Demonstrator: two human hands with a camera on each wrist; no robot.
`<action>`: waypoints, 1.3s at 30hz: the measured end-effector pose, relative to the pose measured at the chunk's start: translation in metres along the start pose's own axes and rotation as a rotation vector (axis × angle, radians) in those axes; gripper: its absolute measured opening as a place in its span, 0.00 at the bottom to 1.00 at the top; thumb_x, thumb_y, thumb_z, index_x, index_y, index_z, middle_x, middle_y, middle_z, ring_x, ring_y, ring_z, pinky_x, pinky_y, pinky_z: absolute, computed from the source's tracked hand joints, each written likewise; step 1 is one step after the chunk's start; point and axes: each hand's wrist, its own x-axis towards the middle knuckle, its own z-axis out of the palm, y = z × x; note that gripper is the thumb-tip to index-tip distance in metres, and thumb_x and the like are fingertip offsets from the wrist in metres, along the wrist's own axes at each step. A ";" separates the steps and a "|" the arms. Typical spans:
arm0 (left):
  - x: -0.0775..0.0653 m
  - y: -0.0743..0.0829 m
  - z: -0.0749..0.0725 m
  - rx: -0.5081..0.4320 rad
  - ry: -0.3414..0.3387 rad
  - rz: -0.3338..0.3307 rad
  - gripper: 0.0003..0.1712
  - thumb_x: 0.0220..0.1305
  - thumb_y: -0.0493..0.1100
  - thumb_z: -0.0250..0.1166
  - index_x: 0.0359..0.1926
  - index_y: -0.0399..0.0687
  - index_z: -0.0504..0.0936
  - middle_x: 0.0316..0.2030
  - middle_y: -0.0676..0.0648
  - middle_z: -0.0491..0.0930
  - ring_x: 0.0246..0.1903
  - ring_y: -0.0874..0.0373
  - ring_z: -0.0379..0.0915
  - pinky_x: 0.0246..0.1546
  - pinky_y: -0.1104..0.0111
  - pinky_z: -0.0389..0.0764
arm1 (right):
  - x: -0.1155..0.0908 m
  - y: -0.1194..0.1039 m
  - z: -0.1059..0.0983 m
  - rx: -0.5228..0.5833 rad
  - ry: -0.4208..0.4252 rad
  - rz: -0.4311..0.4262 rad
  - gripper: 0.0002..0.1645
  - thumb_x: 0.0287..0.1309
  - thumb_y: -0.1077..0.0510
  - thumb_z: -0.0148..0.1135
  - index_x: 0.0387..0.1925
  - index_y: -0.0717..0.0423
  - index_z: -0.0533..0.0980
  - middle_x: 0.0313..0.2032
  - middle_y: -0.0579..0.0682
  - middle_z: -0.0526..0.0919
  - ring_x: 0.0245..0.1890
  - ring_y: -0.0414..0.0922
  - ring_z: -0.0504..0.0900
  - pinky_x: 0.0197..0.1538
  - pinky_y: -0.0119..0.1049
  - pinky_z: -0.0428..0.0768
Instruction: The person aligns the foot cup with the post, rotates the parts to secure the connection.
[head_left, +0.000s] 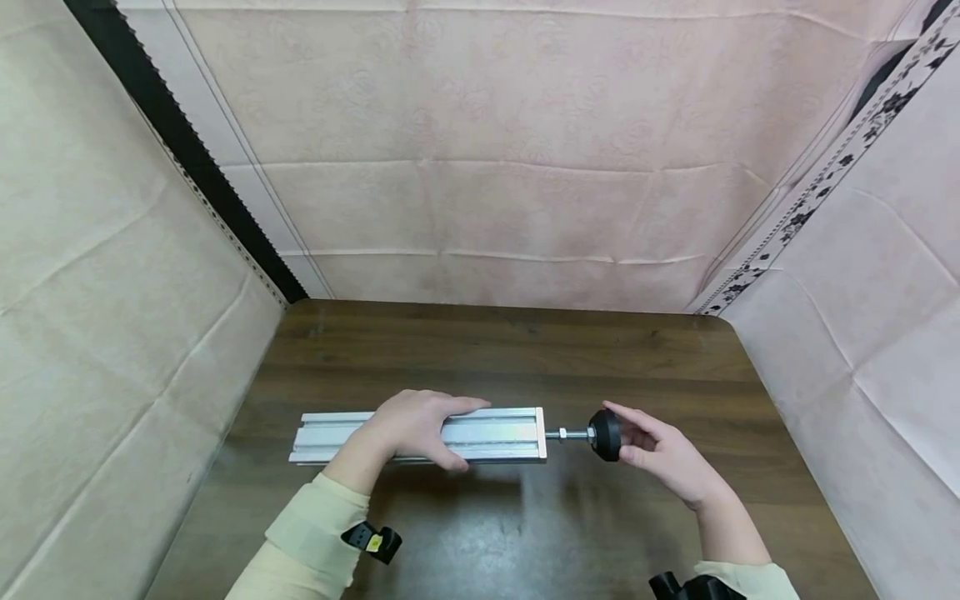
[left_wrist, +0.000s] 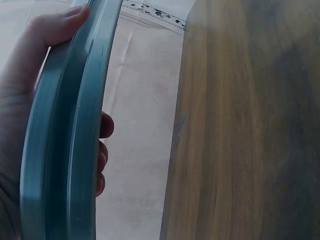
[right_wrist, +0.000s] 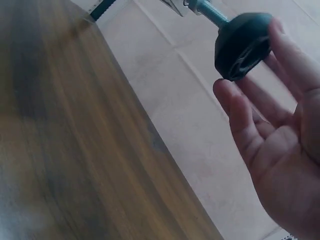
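Note:
A silver grooved aluminium profile [head_left: 495, 429] lies crosswise in front of me, held above the table. My left hand [head_left: 416, 425] grips it from above near its middle, with the thumb on the near side; in the left wrist view, fingertips [left_wrist: 102, 155] show past its edge. From the plate on its right end sticks a threaded rod [head_left: 573, 434] with a nut, carrying a round black levelling foot [head_left: 604, 434]. My right hand [head_left: 667, 454] holds this foot lightly by its rim between thumb and fingers. The right wrist view shows the foot's hollow underside [right_wrist: 245, 60].
Below is a brown wood-grain table [head_left: 480, 350] with rounded far corners. Pale cloth hangs behind it [head_left: 480, 208] and along both sides. Black straps with small devices [head_left: 372, 540] sit on both wrists.

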 end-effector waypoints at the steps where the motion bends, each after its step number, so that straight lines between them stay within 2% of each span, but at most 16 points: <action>1: 0.000 0.000 0.000 -0.003 0.000 0.000 0.48 0.40 0.71 0.66 0.66 0.75 0.64 0.56 0.60 0.74 0.49 0.61 0.73 0.38 0.63 0.73 | 0.001 0.000 0.000 -0.013 0.009 0.014 0.31 0.61 0.66 0.56 0.66 0.59 0.63 0.49 0.48 0.77 0.42 0.41 0.80 0.40 0.38 0.78; 4: -0.001 0.000 0.000 0.000 0.007 0.000 0.48 0.40 0.70 0.67 0.66 0.74 0.64 0.55 0.60 0.74 0.48 0.61 0.73 0.37 0.63 0.73 | 0.001 0.000 0.001 -0.015 0.018 0.020 0.31 0.62 0.64 0.56 0.66 0.59 0.62 0.52 0.44 0.77 0.44 0.38 0.79 0.40 0.37 0.78; 8: -0.001 -0.001 0.001 0.005 0.027 -0.003 0.47 0.39 0.69 0.67 0.65 0.75 0.65 0.54 0.60 0.76 0.43 0.63 0.73 0.35 0.66 0.72 | -0.001 0.000 -0.001 0.019 -0.020 -0.053 0.38 0.58 0.69 0.59 0.68 0.61 0.57 0.56 0.41 0.72 0.50 0.39 0.76 0.43 0.35 0.76; 11: -0.001 -0.001 0.001 0.004 0.037 -0.005 0.47 0.40 0.69 0.67 0.65 0.75 0.65 0.53 0.61 0.76 0.40 0.65 0.72 0.32 0.67 0.71 | 0.000 -0.001 -0.001 0.020 -0.030 -0.063 0.40 0.56 0.70 0.60 0.69 0.60 0.57 0.54 0.47 0.73 0.48 0.41 0.77 0.43 0.35 0.77; 16: -0.002 -0.002 0.001 -0.002 0.033 -0.006 0.47 0.40 0.69 0.66 0.65 0.75 0.65 0.52 0.61 0.76 0.38 0.65 0.71 0.31 0.68 0.70 | 0.003 -0.002 0.001 -0.025 0.030 0.023 0.33 0.58 0.67 0.60 0.64 0.62 0.63 0.49 0.59 0.75 0.45 0.41 0.79 0.42 0.36 0.78; 20: -0.002 -0.002 0.000 -0.007 0.034 -0.003 0.47 0.40 0.70 0.66 0.65 0.74 0.65 0.52 0.61 0.76 0.38 0.66 0.71 0.32 0.68 0.70 | 0.005 -0.001 0.002 -0.087 0.071 0.044 0.29 0.59 0.63 0.60 0.62 0.61 0.66 0.48 0.59 0.75 0.44 0.40 0.78 0.43 0.34 0.76; 25: -0.003 -0.002 0.000 -0.010 0.030 -0.009 0.46 0.40 0.69 0.67 0.65 0.73 0.66 0.53 0.60 0.76 0.40 0.65 0.72 0.33 0.67 0.71 | 0.004 0.000 -0.001 0.033 0.004 -0.097 0.39 0.56 0.71 0.59 0.68 0.63 0.57 0.60 0.48 0.68 0.54 0.38 0.73 0.45 0.32 0.74; 28: -0.003 -0.004 0.001 -0.002 0.027 -0.012 0.47 0.40 0.69 0.66 0.65 0.74 0.65 0.53 0.61 0.75 0.42 0.64 0.72 0.34 0.66 0.72 | 0.004 0.001 -0.001 0.077 -0.042 -0.155 0.41 0.54 0.74 0.59 0.68 0.65 0.56 0.64 0.46 0.63 0.55 0.40 0.72 0.46 0.31 0.74; 31: -0.003 -0.004 0.002 0.005 0.022 -0.012 0.47 0.40 0.71 0.66 0.65 0.75 0.65 0.54 0.61 0.75 0.44 0.65 0.73 0.35 0.66 0.72 | 0.005 0.002 0.001 0.034 -0.020 -0.121 0.37 0.54 0.73 0.60 0.66 0.63 0.60 0.59 0.51 0.68 0.51 0.42 0.76 0.45 0.33 0.76; 35: -0.004 -0.004 0.001 -0.006 0.022 -0.010 0.47 0.40 0.70 0.66 0.65 0.73 0.66 0.54 0.60 0.75 0.45 0.63 0.73 0.36 0.65 0.73 | 0.007 0.001 0.004 -0.029 0.042 -0.020 0.30 0.59 0.68 0.58 0.63 0.63 0.64 0.49 0.54 0.75 0.42 0.42 0.79 0.40 0.36 0.77; 37: -0.005 -0.003 0.000 -0.010 0.022 -0.007 0.47 0.40 0.70 0.66 0.65 0.72 0.66 0.54 0.60 0.75 0.46 0.63 0.73 0.36 0.64 0.73 | 0.008 0.000 0.005 -0.037 0.061 0.013 0.28 0.62 0.65 0.55 0.63 0.63 0.65 0.48 0.54 0.76 0.40 0.41 0.79 0.38 0.36 0.77; 39: -0.005 -0.003 0.000 -0.012 0.019 -0.006 0.47 0.40 0.70 0.67 0.65 0.71 0.66 0.55 0.60 0.75 0.47 0.62 0.73 0.37 0.64 0.73 | 0.007 0.000 0.005 -0.018 0.063 0.010 0.28 0.63 0.65 0.54 0.64 0.62 0.64 0.51 0.52 0.75 0.43 0.39 0.78 0.40 0.35 0.77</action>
